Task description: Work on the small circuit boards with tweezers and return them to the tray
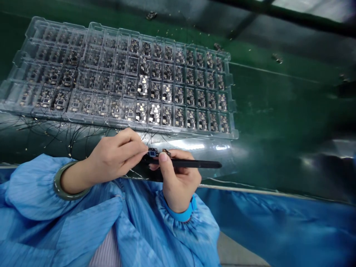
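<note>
A small circuit board (152, 152) is held in front of my body, just below the trays. My left hand (115, 154) pinches at the board's left edge, thumb and fingertips pressed together; whether a thin wire lies between them is hidden. My right hand (179, 172) is closed round a slim black tweezer-like tool (198, 164), which points to the right. Its thumb and fingers also grip the right end of the board. The tool's left end is hidden by the fingers and the board.
Clear plastic trays (233, 133), filled with circuit boards, lie across the green mat (267, 111). Thin black wires (71, 137) stick out along their near edge. Loose small parts (151, 15) lie beyond the trays, with another part (277, 58) at right.
</note>
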A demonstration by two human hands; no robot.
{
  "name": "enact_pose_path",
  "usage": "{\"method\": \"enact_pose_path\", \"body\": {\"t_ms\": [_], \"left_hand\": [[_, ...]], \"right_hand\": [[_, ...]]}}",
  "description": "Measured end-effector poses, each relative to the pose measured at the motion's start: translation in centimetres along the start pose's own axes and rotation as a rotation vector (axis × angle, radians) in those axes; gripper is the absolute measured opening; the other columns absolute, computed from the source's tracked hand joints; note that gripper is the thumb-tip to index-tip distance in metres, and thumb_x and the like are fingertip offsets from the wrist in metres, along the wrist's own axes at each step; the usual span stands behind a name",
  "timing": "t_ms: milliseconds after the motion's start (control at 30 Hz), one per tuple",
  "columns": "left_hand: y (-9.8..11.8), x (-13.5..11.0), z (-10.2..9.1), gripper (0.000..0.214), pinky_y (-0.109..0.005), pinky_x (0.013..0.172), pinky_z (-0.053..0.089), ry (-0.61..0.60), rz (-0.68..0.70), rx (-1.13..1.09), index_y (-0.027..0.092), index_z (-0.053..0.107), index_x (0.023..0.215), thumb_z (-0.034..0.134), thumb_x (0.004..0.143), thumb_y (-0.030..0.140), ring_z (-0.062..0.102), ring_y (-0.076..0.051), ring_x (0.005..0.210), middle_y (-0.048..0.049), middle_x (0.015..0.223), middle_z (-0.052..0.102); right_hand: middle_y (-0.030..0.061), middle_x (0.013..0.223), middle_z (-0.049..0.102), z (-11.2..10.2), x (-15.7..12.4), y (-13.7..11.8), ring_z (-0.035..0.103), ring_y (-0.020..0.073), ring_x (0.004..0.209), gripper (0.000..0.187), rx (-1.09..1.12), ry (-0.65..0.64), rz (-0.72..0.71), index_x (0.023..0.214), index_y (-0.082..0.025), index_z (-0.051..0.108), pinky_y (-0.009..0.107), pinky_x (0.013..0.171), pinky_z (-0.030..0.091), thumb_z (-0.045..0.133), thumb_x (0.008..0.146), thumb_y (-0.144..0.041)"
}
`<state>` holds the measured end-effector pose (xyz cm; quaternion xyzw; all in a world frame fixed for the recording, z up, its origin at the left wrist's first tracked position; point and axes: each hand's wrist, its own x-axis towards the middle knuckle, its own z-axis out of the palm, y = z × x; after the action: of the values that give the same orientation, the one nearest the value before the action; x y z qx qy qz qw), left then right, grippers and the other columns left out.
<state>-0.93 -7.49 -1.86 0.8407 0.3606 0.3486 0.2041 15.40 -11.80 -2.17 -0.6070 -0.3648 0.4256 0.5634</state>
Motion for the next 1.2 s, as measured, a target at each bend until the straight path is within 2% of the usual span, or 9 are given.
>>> {"method": "enact_pose_path", "body": {"t_ms": [100,233,467,633,733,900,1067,1200], "left_hand": [[-0.1,-0.2,0.2,0.01,-0.021,0.064,0.047,0.006,0.047,0.056,0.017,0.06,0.099,0.057,0.091,0.014,0.059,-0.011,0.077,-0.0029,0.088,0.062],[0.1,0.1,0.1,0.003,-0.02,0.063,0.045,0.018,-0.018,-0.083,0.016,0.059,0.092,0.059,0.09,0.014,0.057,-0.01,0.073,-0.0007,0.08,0.061],[0.8,0.7,-0.4,0.006,-0.016,0.047,0.032,-0.083,-0.315,-0.328,0.015,0.056,0.082,0.058,0.088,0.014,0.039,-0.004,0.051,0.0073,0.062,0.044],[1.0,0.9,-0.7,0.007,-0.016,0.045,0.031,-0.223,-0.558,-0.549,0.016,0.054,0.086,0.055,0.089,0.022,0.037,-0.005,0.047,0.0091,0.057,0.038],[1.1,1.1,-0.9,0.009,-0.016,0.044,0.029,-0.278,-0.636,-0.629,0.015,0.054,0.085,0.054,0.089,0.024,0.034,-0.005,0.047,0.0096,0.055,0.036],[1.2,1.4,-1.2,0.01,-0.015,0.043,0.027,-0.29,-0.662,-0.689,0.014,0.055,0.082,0.055,0.087,0.022,0.031,-0.005,0.046,0.0101,0.053,0.032],[1.5,1.3,-1.3,0.012,-0.015,0.045,0.031,-0.282,-0.624,-0.784,0.015,0.056,0.091,0.053,0.09,0.026,0.039,-0.006,0.05,0.0067,0.059,0.044],[1.5,1.2,-1.2,0.009,-0.015,0.045,0.031,-0.266,-0.599,-0.791,0.015,0.056,0.093,0.052,0.091,0.023,0.04,-0.005,0.05,0.0067,0.06,0.045]], "right_hand": [[-0.0043,0.067,0.066,-0.1,0.0,0.3,0.069,0.0147,0.049,0.013,0.003,0.0,-0.037,0.08,-0.021,0.064,0.025,0.048,0.063,0.073,0.077,-0.03],[-0.0039,0.069,0.065,-0.1,0.0,0.6,0.07,0.0142,0.053,0.01,0.026,-0.005,-0.106,0.081,-0.023,0.066,0.022,0.045,0.061,0.074,0.077,-0.024],[-0.0034,0.074,0.064,-0.3,-0.1,0.9,0.069,0.0126,0.062,0.013,-0.002,-0.066,-0.195,0.085,-0.028,0.068,0.019,0.046,0.059,0.073,0.078,-0.017],[-0.0039,0.074,0.065,-0.5,-0.1,1.1,0.067,0.0113,0.062,0.016,-0.028,-0.096,-0.262,0.086,-0.028,0.068,0.02,0.05,0.059,0.071,0.078,-0.014],[-0.0038,0.073,0.065,-0.4,-0.1,1.0,0.066,0.0114,0.06,0.014,-0.023,-0.103,-0.256,0.085,-0.027,0.067,0.02,0.048,0.059,0.071,0.079,-0.015],[-0.0034,0.072,0.064,-0.4,-0.3,0.9,0.069,0.0136,0.057,0.009,0.031,-0.091,-0.147,0.084,-0.026,0.067,0.022,0.044,0.06,0.074,0.078,-0.022],[-0.0056,0.07,0.068,-0.7,-0.3,1.0,0.065,0.0109,0.044,0.009,0.111,-0.071,-0.088,0.085,-0.025,0.066,0.022,0.044,0.061,0.073,0.08,-0.024],[-0.008,0.068,0.069,-0.6,-0.3,1.2,0.066,0.01,0.044,0.01,0.177,-0.071,-0.087,0.086,-0.027,0.066,0.02,0.044,0.06,0.072,0.081,-0.021]]}}
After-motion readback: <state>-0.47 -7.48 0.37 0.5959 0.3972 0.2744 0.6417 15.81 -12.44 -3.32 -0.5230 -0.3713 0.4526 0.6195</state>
